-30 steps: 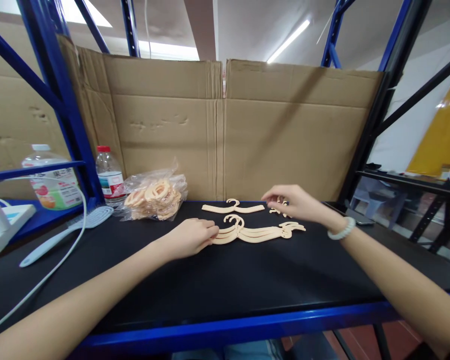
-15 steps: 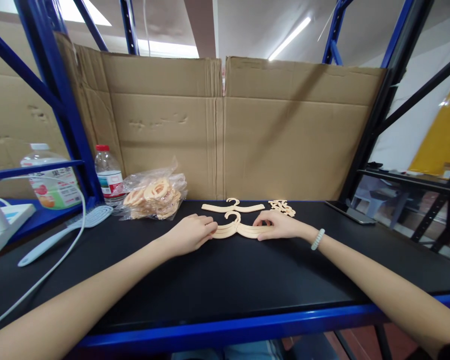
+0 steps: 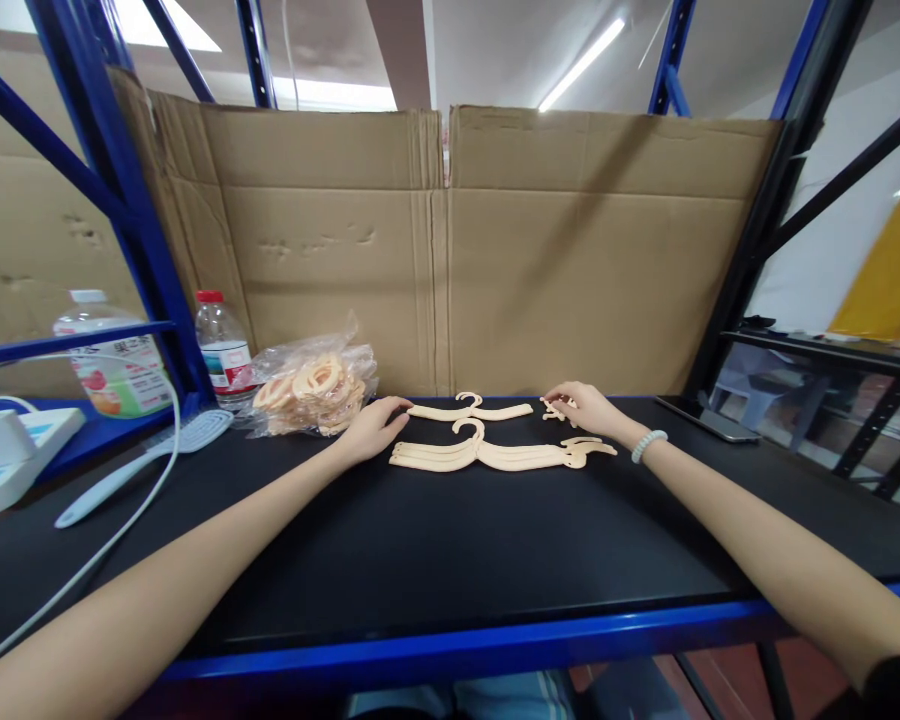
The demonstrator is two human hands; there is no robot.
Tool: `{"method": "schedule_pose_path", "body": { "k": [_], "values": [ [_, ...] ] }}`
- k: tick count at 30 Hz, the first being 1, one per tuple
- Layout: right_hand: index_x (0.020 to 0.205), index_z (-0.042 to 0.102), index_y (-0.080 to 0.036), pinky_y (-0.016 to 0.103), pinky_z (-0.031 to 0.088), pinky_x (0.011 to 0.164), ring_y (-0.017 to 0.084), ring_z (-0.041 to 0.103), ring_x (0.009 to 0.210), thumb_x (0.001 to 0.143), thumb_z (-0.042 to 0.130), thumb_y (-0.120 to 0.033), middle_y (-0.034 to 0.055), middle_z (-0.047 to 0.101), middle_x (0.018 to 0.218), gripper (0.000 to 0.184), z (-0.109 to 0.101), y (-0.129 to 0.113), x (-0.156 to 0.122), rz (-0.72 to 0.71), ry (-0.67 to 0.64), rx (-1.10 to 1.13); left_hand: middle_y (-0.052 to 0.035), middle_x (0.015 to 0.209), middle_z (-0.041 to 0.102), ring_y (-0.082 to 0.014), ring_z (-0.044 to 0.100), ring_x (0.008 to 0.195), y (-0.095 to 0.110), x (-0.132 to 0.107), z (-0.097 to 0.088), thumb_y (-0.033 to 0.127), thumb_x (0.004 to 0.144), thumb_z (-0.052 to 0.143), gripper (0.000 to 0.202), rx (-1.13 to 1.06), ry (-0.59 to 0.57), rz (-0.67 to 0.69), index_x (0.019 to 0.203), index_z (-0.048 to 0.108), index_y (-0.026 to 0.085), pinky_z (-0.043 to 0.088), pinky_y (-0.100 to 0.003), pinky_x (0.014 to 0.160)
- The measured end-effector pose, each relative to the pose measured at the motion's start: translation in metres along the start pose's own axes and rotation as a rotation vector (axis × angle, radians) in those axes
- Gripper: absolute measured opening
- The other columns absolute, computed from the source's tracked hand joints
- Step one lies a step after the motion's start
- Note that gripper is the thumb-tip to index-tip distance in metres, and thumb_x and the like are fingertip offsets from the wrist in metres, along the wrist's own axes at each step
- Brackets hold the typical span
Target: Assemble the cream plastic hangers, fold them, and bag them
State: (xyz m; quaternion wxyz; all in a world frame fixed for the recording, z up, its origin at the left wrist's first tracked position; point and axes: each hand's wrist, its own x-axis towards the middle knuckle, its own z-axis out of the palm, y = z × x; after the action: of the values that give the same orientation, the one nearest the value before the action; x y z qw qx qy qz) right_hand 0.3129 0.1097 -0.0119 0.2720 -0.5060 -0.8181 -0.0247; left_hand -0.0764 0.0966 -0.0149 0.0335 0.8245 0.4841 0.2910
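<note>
A stack of pale wooden hangers (image 3: 439, 458) lies on the black tabletop, its hook pointing away from me. A curved piece (image 3: 589, 448) rests at the stack's right end. Behind it lies another pale hanger (image 3: 504, 412). My left hand (image 3: 373, 430) is at the left end of that far hanger, fingers stretched out and thumb apart; whether the fingertips touch it is unclear. My right hand (image 3: 586, 410) reaches down over a small heap of pale wooden pieces (image 3: 551, 412), its fingers bent together at them. What the right fingertips hold is partly hidden.
A clear plastic bag (image 3: 319, 390) of pale ring-shaped pieces stands at the left back, beside a red-capped bottle (image 3: 223, 355). A light blue brush (image 3: 150, 455), a white cable and a power strip (image 3: 26, 465) are at left. A phone (image 3: 709, 420) lies at right. Cardboard (image 3: 607, 250) walls the back.
Both hands have let go of the near hanger stack. My left hand has moved left and back; my right hand has moved right and back to the small pieces. The stack's ends now show.
</note>
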Motion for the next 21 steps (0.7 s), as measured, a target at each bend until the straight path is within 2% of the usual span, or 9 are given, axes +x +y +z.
{"method": "schedule_pose_path", "body": {
  "k": [4, 9, 15, 21],
  "values": [
    [0.099, 0.069, -0.017, 0.035, 0.047, 0.084, 0.022, 0.062, 0.091, 0.088, 0.045, -0.018, 0.0081, 0.07, 0.099, 0.026, 0.005, 0.015, 0.004, -0.016, -0.015, -0.052, -0.0074, 0.129, 0.058, -0.0215, 0.053, 0.119, -0.017, 0.005, 0.011, 0.039, 0.086, 0.032, 0.049, -0.035, -0.055, -0.046, 0.124, 0.053, 0.017, 0.039, -0.033, 0.102],
    [0.111, 0.065, -0.015, 0.039, 0.044, 0.095, 0.024, 0.058, 0.106, 0.089, 0.043, -0.018, 0.0109, 0.066, 0.112, 0.031, 0.018, 0.0, 0.006, -0.127, -0.086, -0.03, -0.0081, 0.138, 0.05, -0.0193, 0.046, 0.127, -0.027, 0.007, 0.02, 0.035, 0.086, 0.032, 0.053, -0.034, -0.093, -0.028, 0.133, 0.046, 0.014, 0.032, -0.033, 0.108],
    [0.114, 0.064, -0.018, 0.041, 0.043, 0.097, 0.023, 0.059, 0.108, 0.09, 0.042, -0.019, 0.0102, 0.065, 0.115, 0.033, 0.022, -0.01, 0.006, -0.145, -0.169, 0.06, -0.0109, 0.13, 0.056, -0.022, 0.051, 0.121, -0.028, 0.007, 0.019, 0.03, 0.088, 0.033, 0.045, -0.017, -0.091, 0.059, 0.125, 0.053, 0.014, 0.037, -0.039, 0.105],
    [0.108, 0.067, -0.016, 0.04, 0.045, 0.091, 0.024, 0.06, 0.103, 0.091, 0.041, -0.022, 0.0104, 0.067, 0.109, 0.032, 0.005, 0.008, 0.007, -0.036, -0.024, -0.01, -0.0107, 0.106, 0.06, -0.0201, 0.059, 0.101, -0.025, 0.008, 0.019, 0.025, 0.086, 0.039, 0.035, 0.015, -0.023, 0.126, 0.106, 0.064, 0.014, 0.044, -0.036, 0.096]
  ]
}}
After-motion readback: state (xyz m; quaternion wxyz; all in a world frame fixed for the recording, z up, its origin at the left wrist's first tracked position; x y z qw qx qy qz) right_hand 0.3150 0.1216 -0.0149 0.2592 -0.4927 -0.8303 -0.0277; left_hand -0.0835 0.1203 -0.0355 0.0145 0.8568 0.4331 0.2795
